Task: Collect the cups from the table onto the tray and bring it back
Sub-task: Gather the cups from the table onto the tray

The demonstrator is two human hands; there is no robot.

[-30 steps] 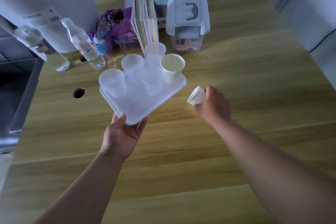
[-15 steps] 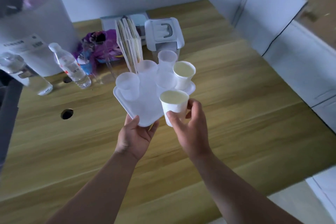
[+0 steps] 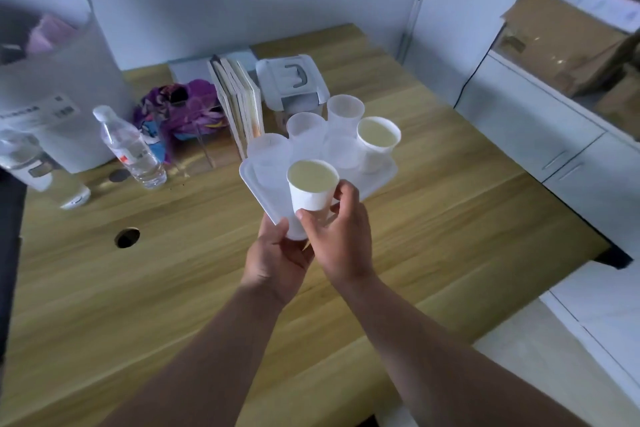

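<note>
The white paper cup (image 3: 313, 185) stands upright over the near corner of the white tray (image 3: 258, 180), pinched between the thumb and fingers of my right hand (image 3: 341, 236); whether its base touches the tray I cannot tell, since my fingers hide it. Behind it on the tray stand a second paper cup (image 3: 378, 140) at the right edge and four translucent plastic cups (image 3: 304, 126) (all upright, crowded close together). My left hand (image 3: 277, 258) grips the tray's near corner, thumb on top and fingers curled beneath, holding it above the wooden table (image 3: 173, 270). Farther back on the table are a row of books (image 3: 239, 104), a white lidded box (image 3: 291, 81), a purple bag (image 3: 183, 107) and two water bottles (image 3: 130, 147) at the left.
</note>
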